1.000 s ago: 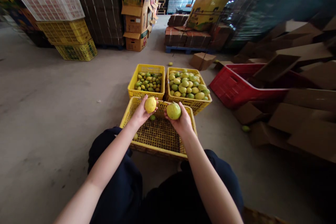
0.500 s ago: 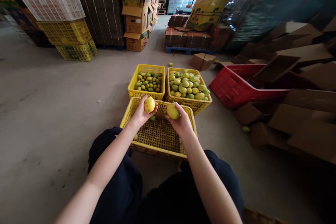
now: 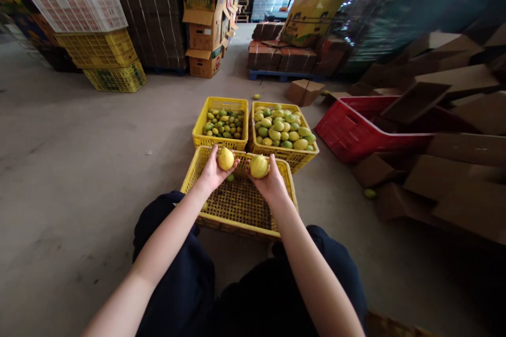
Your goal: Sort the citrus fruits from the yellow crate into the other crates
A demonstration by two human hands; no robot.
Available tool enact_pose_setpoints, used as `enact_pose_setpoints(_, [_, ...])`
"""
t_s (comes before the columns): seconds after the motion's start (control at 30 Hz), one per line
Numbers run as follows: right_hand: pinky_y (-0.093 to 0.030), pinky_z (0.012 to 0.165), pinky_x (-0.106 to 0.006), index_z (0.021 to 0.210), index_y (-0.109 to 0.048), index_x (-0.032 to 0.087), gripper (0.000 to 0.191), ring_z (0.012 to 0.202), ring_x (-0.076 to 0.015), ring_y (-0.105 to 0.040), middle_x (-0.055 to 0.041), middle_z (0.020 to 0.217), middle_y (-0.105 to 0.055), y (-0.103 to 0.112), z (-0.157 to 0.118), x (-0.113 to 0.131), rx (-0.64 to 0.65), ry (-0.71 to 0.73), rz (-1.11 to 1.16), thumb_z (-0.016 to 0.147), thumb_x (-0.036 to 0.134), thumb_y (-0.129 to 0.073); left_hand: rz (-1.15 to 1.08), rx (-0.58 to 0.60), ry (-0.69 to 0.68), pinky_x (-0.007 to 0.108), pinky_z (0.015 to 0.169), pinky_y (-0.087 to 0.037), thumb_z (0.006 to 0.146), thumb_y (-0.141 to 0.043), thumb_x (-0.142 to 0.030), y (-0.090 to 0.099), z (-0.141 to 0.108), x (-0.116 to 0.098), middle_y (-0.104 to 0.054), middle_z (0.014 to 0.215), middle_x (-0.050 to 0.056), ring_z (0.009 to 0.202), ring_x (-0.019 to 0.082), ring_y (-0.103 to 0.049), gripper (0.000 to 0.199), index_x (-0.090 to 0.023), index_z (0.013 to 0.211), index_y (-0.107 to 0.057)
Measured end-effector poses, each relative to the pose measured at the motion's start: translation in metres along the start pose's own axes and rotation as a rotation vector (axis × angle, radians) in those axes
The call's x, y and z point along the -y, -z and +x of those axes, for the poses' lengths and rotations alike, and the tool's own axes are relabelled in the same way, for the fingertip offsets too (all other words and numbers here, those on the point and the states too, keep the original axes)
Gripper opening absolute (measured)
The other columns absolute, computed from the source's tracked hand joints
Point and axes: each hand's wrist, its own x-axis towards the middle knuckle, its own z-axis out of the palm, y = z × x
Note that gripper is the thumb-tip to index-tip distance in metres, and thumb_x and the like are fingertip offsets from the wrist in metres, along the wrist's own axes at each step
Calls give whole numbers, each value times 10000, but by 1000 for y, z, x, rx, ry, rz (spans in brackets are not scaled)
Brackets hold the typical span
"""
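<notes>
My left hand [image 3: 214, 172] is closed around a yellow lemon [image 3: 225, 158], held above the far part of a low yellow crate [image 3: 243, 225]. Beside it, my right hand [image 3: 272, 183] grips a second, pale yellow lemon [image 3: 259, 166]. On the crate's perforated bottom lie a green lemon [image 3: 230, 177] and a yellowish one [image 3: 204, 206] by the left wall. Just beyond stand two more yellow crates: the left crate [image 3: 198, 131] holds small, mostly green lemons, while the right crate [image 3: 276, 153] is heaped with larger yellow-green ones.
To the right are a red crate [image 3: 343, 134] and a heap of cardboard boxes [image 3: 454, 179]. A loose lemon [image 3: 370, 194] lies on the floor there, another [image 3: 256, 96] beyond the crates. Stacked crates [image 3: 98, 50] stand at the far left, carton stacks [image 3: 202, 37] at the back.
The lemon in my right hand has turned and shifted slightly left, and the fingers have moved around it. My left hand has barely moved with its lemon.
</notes>
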Motion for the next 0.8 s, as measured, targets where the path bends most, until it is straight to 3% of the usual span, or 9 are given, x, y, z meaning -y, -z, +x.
enact_pose_setpoints(0.17, [-546, 510, -256, 768, -604, 199, 114, 572, -143, -620, 5, 647, -662, 0, -7, 5, 39, -41, -35, 747, 298, -657, 59, -79, -18, 165, 483, -500, 842, -525, -219, -3, -5, -3, -616, 642, 26, 549, 106, -593, 112, -141, 872, -600])
enact_pose_setpoints(0.27, [-527, 497, -251, 779, -606, 194, 192, 587, -150, -633, -10, 643, -665, 1, -5, 5, 30, -79, -8, 816, 379, -568, 98, -30, -5, 185, 480, -501, 874, -486, -302, 0, -2, -3, -642, 662, 61, 538, 117, -598, 219, -121, 850, -606])
enact_pose_setpoints(0.4, [-527, 523, -245, 775, -592, 208, 174, 571, -124, -625, 25, 648, -663, 2, 5, 2, -32, -30, 55, 861, 339, -515, 138, -2, 37, 204, 468, -491, 910, -414, -397, 5, 8, 0, -669, 707, 109, 520, 123, -591, 376, -90, 901, -631])
enact_pose_setpoints(0.67, [-524, 484, -275, 796, -588, 194, 221, 569, -160, -627, -5, 641, -667, 1, 3, 0, -56, -51, 0, 859, 389, -504, 65, -60, 40, 255, 609, -560, 928, -422, -368, 10, 14, 5, -664, 795, 70, 718, 158, -653, 288, -148, 937, -608])
enact_pose_setpoints(0.8, [-508, 459, -224, 776, -611, 202, 54, 547, -125, -604, 34, 639, -658, 1, -3, 2, -14, 13, -27, 734, 212, -642, 57, -22, 18, 255, 601, -567, 884, -509, -373, 8, 8, 2, -655, 780, 76, 715, 171, -656, 270, -128, 927, -614])
